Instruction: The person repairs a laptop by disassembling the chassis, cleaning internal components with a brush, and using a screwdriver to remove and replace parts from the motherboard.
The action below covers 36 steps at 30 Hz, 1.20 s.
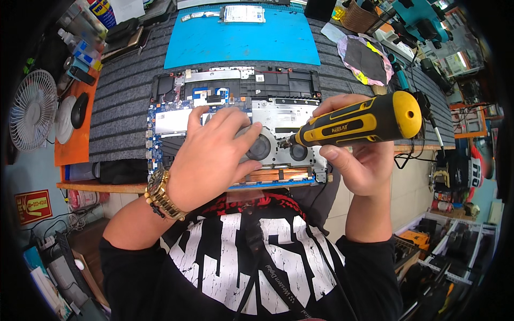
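Observation:
An opened laptop base (pixel 278 85) lies at the table's near edge, its insides facing up. My right hand (pixel 369 166) is closed round a yellow and black electric screwdriver (pixel 353 120). The screwdriver's tip points left and meets the laptop between two round black fans, the left fan (pixel 261 147) and the right fan (pixel 299 152). My left hand (pixel 209 155) lies over the board's left and middle part with fingers spread, covering what is beneath. Copper heat pipes (pixel 281 175) run along the near edge. A blue circuit board (pixel 157 140) shows at the left.
Beyond the laptop lies a blue mat (pixel 241 43) with a silver hard drive (pixel 243 14) at its far end. A round cloth pad (pixel 365 60) sits at the far right. At the left stand a white fan (pixel 33 109) and several bottles. Cables (pixel 415 160) hang at the right edge.

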### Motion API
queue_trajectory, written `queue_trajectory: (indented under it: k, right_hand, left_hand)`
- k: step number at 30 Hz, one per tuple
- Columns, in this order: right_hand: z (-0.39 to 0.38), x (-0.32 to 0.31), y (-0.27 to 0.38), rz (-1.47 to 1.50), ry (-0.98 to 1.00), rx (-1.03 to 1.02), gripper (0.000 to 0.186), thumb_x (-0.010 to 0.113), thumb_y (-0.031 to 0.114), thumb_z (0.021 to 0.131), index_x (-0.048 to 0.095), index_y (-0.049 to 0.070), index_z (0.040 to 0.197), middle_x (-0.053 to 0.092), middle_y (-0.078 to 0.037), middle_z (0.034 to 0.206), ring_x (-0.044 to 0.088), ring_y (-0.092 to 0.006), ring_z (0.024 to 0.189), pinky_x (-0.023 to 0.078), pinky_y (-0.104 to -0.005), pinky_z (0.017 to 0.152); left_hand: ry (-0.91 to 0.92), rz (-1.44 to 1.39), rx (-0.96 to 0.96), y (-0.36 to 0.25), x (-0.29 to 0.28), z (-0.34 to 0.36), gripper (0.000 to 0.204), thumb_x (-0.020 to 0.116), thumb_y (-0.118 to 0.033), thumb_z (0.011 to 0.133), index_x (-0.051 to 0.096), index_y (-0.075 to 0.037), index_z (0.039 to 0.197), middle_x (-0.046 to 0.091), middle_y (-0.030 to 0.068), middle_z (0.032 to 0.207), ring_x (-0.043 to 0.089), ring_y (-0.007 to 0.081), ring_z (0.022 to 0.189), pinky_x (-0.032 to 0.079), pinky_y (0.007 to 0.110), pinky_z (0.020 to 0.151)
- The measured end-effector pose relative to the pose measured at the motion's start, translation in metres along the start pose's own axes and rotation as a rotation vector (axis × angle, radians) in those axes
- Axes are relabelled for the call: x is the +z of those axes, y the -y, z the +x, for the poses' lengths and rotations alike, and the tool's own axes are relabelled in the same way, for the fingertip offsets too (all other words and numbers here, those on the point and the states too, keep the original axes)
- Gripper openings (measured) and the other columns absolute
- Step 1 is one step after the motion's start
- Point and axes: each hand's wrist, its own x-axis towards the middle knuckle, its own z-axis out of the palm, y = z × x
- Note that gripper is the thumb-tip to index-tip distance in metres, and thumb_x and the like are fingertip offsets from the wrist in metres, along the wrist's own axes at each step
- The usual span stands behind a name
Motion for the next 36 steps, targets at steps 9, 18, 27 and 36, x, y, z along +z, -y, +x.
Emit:
queue_trajectory:
  k: [9,18,27,36]
  right_hand:
    - [0.012,0.007,0.001,-0.090,0.110,-0.037,0.044,0.094,0.002,0.089,0.071,-0.007,0.126,0.076,-0.021,0.125,0.078,-0.0273,0.111,0.064,-0.0380,0.093]
    - [0.012,0.010,0.004,-0.023,0.104,0.021,0.043,0.093,-0.002,0.090,0.070,-0.006,0.126,0.074,-0.020,0.126,0.077,-0.0266,0.114,0.064,-0.0385,0.093]
    - [0.011,0.007,0.003,-0.080,0.153,0.005,0.054,0.092,0.004,0.090,0.065,-0.008,0.135,0.074,-0.024,0.127,0.075,-0.0315,0.118,0.064,-0.0446,0.099]
    - [0.016,-0.003,0.004,-0.221,0.270,-0.007,0.056,0.092,0.002,0.088,0.065,-0.009,0.136,0.075,-0.024,0.126,0.074,-0.0338,0.118,0.063,-0.0461,0.100]
  left_hand:
    - [-0.022,-0.027,-0.015,0.000,0.002,-0.002,0.060,0.093,-0.033,0.089,0.076,-0.010,0.142,0.069,0.0084,0.133,0.065,0.0310,0.135,0.037,0.064,0.120]
    - [-0.060,-0.037,0.006,0.001,0.004,-0.004,0.060,0.094,-0.032,0.088,0.076,-0.009,0.141,0.069,0.0078,0.130,0.066,0.0308,0.133,0.038,0.065,0.120]
    - [-0.033,-0.010,0.002,0.000,0.003,-0.002,0.061,0.093,-0.033,0.090,0.074,-0.010,0.143,0.069,0.0081,0.132,0.065,0.0310,0.136,0.038,0.065,0.120]
    - [0.002,0.017,-0.001,-0.001,0.001,0.001,0.063,0.094,-0.035,0.089,0.074,-0.011,0.144,0.069,0.0081,0.133,0.066,0.0307,0.135,0.038,0.067,0.120]
